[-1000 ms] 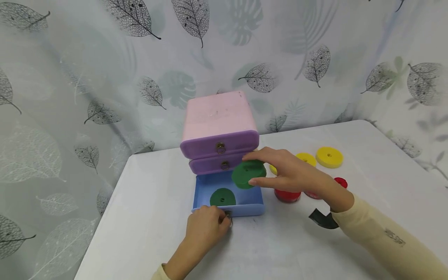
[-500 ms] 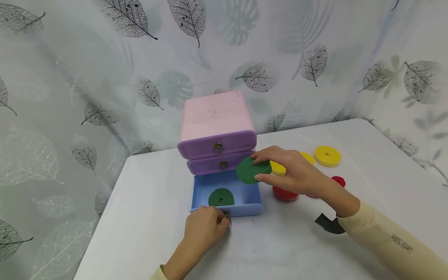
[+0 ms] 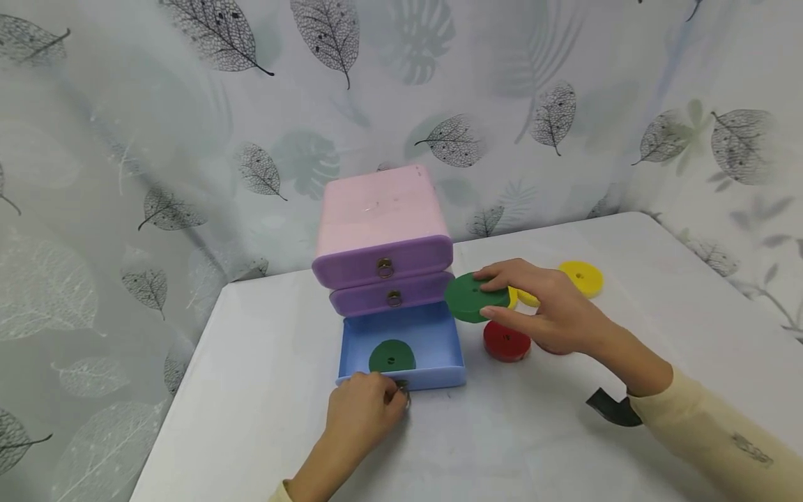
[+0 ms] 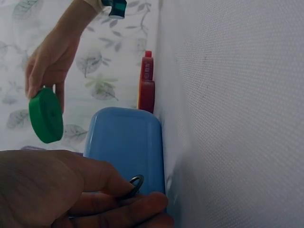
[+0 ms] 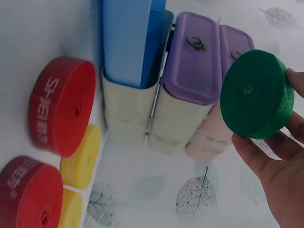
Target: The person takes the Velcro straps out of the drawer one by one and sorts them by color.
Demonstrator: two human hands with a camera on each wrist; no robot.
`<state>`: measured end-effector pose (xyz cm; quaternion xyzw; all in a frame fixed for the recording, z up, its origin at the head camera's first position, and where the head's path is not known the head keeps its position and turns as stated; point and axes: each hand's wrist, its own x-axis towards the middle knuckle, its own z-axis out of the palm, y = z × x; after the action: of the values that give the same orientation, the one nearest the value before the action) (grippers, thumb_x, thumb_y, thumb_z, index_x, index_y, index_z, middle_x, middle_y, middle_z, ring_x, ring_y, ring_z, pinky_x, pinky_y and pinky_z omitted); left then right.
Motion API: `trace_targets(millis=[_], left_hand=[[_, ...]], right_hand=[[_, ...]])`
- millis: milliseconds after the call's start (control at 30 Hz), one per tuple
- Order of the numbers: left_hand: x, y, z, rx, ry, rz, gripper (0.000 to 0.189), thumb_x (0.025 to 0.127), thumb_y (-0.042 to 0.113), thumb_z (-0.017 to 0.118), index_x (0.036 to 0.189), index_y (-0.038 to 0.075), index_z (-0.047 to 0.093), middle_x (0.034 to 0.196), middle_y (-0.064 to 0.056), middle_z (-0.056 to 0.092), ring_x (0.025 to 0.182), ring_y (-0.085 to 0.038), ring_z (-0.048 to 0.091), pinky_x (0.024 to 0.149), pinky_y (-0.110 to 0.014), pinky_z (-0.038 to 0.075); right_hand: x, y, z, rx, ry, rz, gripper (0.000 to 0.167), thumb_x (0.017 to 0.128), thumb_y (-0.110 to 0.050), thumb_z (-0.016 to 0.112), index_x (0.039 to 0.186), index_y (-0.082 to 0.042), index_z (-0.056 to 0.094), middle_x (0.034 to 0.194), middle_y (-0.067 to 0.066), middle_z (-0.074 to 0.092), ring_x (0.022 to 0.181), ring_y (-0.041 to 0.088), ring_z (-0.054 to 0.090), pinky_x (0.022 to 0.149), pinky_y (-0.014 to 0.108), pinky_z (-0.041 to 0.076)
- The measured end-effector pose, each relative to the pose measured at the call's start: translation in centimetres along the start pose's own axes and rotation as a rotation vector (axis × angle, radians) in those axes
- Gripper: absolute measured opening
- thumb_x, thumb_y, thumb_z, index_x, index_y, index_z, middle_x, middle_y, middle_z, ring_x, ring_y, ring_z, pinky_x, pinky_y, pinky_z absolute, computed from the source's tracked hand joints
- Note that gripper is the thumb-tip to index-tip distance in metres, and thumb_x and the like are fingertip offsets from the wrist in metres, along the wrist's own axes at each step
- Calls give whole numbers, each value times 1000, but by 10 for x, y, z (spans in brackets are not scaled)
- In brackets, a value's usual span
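My right hand [image 3: 558, 307] holds a green roll of tape [image 3: 470, 300] by its edge between thumb and fingers. It is in the air, right of the pulled-out blue drawer [image 3: 433, 345]. A second green roll [image 3: 401, 353] lies inside that drawer, near its front. My left hand [image 3: 360, 411] is at the drawer's front. In the left wrist view, its thumb and fingers pinch the metal ring pull [image 4: 137, 182]. The right wrist view shows the held green roll [image 5: 251, 95] with a small hole in its middle.
Above the blue drawer are two shut purple drawers [image 3: 389, 260] under a pink top [image 3: 383, 206]. On the right of the table stand red rolls [image 3: 507, 340] and yellow rolls [image 3: 583, 277]. A dark curved strip [image 3: 611, 408] is near my right sleeve.
My right hand has moved right with the green roll, from over the drawer to beside it. My left hand stays at the ring pull, and the view has shifted slightly.
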<state>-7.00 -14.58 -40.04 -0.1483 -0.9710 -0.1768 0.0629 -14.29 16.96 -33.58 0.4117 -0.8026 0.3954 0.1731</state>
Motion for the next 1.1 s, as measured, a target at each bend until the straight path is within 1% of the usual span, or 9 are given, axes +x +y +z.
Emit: trace_targets(millis=[133,267,333,533,700,800,967,1100], left_hand=[[0,0,-1,-4,-8,-1,40,83,18,72,51,25,49,48,14,37,48,-7,38,41,-29,31],[0,0,-1,-8,-10,-3,38,82,17,71,52,26,50,48,15,37,49,-6,37,41,-28,31],[0,0,-1,-9,-8,-2,37,82,17,71,52,26,50,48,15,36,48,-6,37,40,-28,30],[0,0,0,-7,6,6,38,81,17,71,52,25,49,48,15,34,48,-5,35,39,-27,27],[0,0,0,-2,13,10,37,81,17,71,52,25,49,49,15,34,49,-5,35,39,-27,27],[0,0,0,-5,9,7,35,81,16,71,53,26,52,49,15,35,49,-5,36,40,-27,28],[0,0,0,-7,-2,-2,32,81,16,71,55,26,55,49,15,38,49,-6,37,40,-27,29],[0,0,1,-7,-6,-5,32,82,16,71,55,25,56,50,14,38,49,-6,37,40,-27,28]], right_hand=[[-7,5,-7,-31,26,-9,41,80,0,87,117,-9,72,130,5,68,122,23,63,93,19,50],[-13,8,-13,-61,30,-5,44,78,1,87,118,-9,72,130,5,68,122,23,63,92,18,50],[-15,10,-16,-74,32,-1,44,77,1,88,117,-9,72,131,4,68,122,22,63,94,18,49],[-23,15,-24,-96,50,5,45,76,2,88,116,-8,72,131,4,67,122,20,63,92,18,50],[-33,19,-30,-149,60,62,45,76,2,88,116,-9,71,132,3,67,119,17,63,90,15,50],[-40,23,-34,-173,65,97,45,76,3,88,116,-10,70,131,2,67,118,15,63,91,15,48],[-48,30,-41,-204,82,116,45,76,4,87,114,-9,69,131,4,67,118,9,61,90,13,47],[-54,35,-46,-235,96,128,45,74,5,88,113,-8,68,129,5,68,117,1,60,88,13,48]])
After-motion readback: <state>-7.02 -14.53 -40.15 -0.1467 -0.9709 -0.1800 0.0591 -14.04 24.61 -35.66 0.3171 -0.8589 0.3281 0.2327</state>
